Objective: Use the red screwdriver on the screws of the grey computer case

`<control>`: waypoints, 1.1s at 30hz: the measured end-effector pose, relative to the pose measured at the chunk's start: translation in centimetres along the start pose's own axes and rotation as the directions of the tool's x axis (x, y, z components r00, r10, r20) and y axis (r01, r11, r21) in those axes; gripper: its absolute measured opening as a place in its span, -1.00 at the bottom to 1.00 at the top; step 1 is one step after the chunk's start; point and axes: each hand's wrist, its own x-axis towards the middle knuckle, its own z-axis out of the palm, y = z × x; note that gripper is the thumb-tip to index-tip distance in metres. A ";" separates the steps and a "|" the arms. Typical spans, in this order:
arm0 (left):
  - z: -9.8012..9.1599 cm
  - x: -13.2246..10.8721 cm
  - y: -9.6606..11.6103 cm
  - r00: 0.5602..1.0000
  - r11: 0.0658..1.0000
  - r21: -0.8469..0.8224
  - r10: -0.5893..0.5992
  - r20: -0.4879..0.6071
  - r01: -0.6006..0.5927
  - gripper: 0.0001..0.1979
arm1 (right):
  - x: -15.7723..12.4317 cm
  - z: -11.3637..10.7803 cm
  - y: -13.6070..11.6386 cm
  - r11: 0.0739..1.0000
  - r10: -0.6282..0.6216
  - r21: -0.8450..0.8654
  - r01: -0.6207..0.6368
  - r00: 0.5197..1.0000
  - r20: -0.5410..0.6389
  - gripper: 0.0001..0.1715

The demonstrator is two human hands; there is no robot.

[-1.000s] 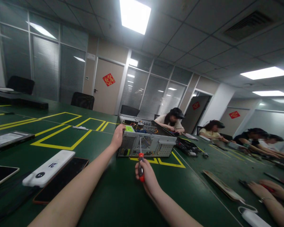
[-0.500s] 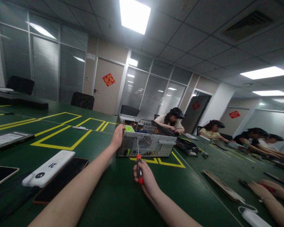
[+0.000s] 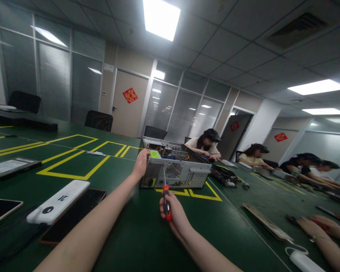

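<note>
An opened computer case (image 3: 184,170) lies on the green table with its rear panel facing me, coloured cables and boards visible inside. My left hand (image 3: 142,163) grips its left upper corner, beside a yellow-green label (image 3: 155,153). In my right hand (image 3: 174,209) is a red and black screwdriver (image 3: 166,200), held by the handle with the fingers wrapped round it. Its shaft points up and away, and the tip is at the rear panel, near the vent grille. Whether the tip sits on a screw is too small to tell.
Left of my forearm lie a white power bank (image 3: 59,200), a dark phone (image 3: 73,217), another phone (image 3: 2,211) and a hard drive (image 3: 13,169). Right are black parts (image 3: 225,175), a long flat phone-like object (image 3: 268,222) and another person's hands (image 3: 314,228). Several people sit farther along.
Almost nothing differs. The screwdriver and my right hand have shifted very slightly, while my left hand stays on the computer case.
</note>
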 end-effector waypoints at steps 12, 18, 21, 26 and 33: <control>-0.1 0.0 0.0 1.000 1.000 0.007 0.006 0.003 -0.006 -0.57 | 0.0 -0.2 0.0 0.999 0.021 0.024 -0.022 0.999 0.029 -0.67; 0.0 0.0 0.0 1.000 1.000 0.003 0.009 -0.001 -0.009 -0.57 | -0.5 0.1 -0.4 1.000 0.027 0.012 -0.027 1.000 0.010 -0.67; 0.0 0.0 0.0 1.000 1.000 0.002 0.006 -0.001 -0.006 -0.57 | -0.6 0.2 -0.4 1.000 0.024 0.015 -0.025 0.999 0.021 -0.68; -0.1 0.0 0.0 1.000 1.000 -0.008 0.013 0.006 -0.013 -0.56 | 0.1 -0.1 0.2 0.999 0.012 0.031 -0.012 1.000 0.012 -0.67; -0.1 0.0 0.0 1.000 1.000 0.003 0.020 0.001 -0.020 -0.57 | 0.3 -0.2 0.1 0.999 0.004 0.036 -0.004 1.000 -0.003 -0.66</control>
